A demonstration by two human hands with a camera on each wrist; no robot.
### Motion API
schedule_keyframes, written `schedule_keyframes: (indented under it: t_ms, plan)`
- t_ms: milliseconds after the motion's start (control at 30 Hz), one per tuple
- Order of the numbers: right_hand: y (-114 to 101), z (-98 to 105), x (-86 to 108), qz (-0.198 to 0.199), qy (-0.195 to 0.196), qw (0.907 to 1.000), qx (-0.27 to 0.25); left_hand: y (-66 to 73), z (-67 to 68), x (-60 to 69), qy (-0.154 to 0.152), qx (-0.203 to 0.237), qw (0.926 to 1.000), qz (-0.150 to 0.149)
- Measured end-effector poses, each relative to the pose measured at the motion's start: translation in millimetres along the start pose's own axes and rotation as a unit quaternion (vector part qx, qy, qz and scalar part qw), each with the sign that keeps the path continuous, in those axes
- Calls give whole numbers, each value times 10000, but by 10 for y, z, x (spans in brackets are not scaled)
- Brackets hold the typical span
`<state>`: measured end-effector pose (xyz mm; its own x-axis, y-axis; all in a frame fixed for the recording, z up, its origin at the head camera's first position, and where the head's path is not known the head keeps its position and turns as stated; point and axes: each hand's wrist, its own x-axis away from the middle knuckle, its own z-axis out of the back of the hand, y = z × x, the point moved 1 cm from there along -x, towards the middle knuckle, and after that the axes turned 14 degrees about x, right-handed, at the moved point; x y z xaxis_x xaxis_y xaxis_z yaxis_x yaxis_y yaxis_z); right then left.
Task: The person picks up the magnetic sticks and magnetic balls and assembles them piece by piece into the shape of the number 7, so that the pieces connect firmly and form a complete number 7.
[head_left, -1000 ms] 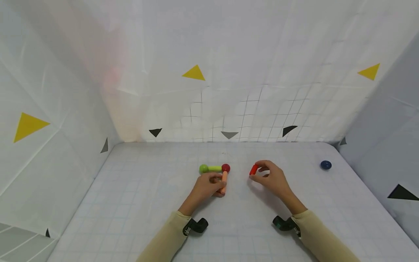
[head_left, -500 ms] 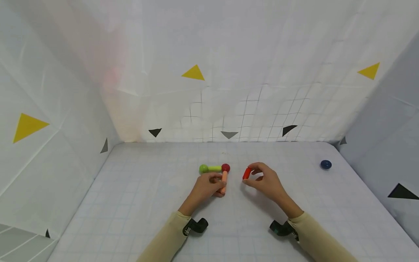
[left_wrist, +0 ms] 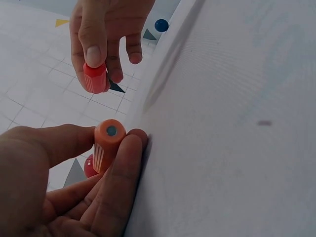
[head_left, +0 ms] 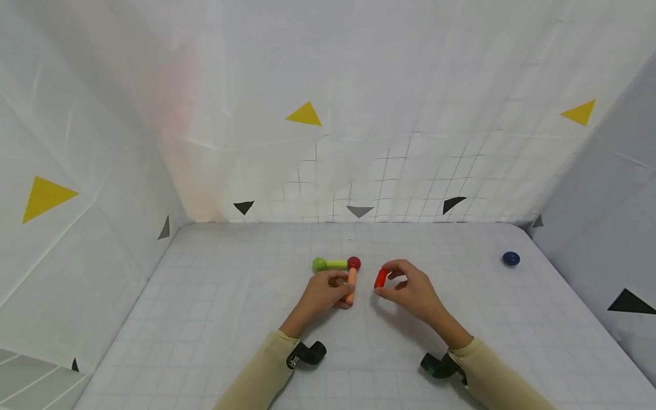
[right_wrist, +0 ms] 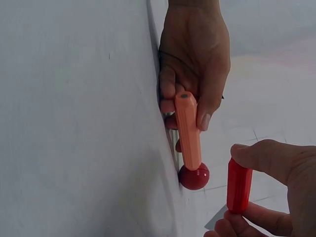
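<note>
Three rods, three balls: left hand (head_left: 321,291) pinches orange rod (right_wrist: 190,136), right hand (head_left: 414,289) red rod (right_wrist: 239,186); green rod (head_left: 336,264) spans green ball (head_left: 319,264) and red ball (head_left: 353,262); blue ball (head_left: 511,259) apart.

Pale walls (head_left: 400,62) with yellow triangles (head_left: 304,115), gridded tabletop (head_left: 200,313)

An orange rod (right_wrist: 189,136) in the left fingers (left_wrist: 121,170), a red rod (right_wrist: 239,186) in the right fingers (right_wrist: 266,158) and a lime rod (head_left: 336,264) just beyond the left fingers make three. A green ball (head_left: 319,264) and a dark red ball (head_left: 353,263) beyond the left fingers and a blue ball (head_left: 511,259) well right of the right fingers also make three. Two wrist cameras (head_left: 314,353) sit behind the fingers.
</note>
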<state>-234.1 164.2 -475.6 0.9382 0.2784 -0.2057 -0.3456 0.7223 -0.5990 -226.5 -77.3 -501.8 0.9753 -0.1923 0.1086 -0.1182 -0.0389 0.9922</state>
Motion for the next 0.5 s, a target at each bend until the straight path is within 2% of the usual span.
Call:
schedule_keyframes:
  t_ms: [267,500]
  plan:
    - [-66,-88,79,397,-21,9989,-250,-23,4,-18,1,78,10000,9]
    - [-143,-154,146,554,-98,9978,-354,-33,3,-24,-24,40,10000,-29]
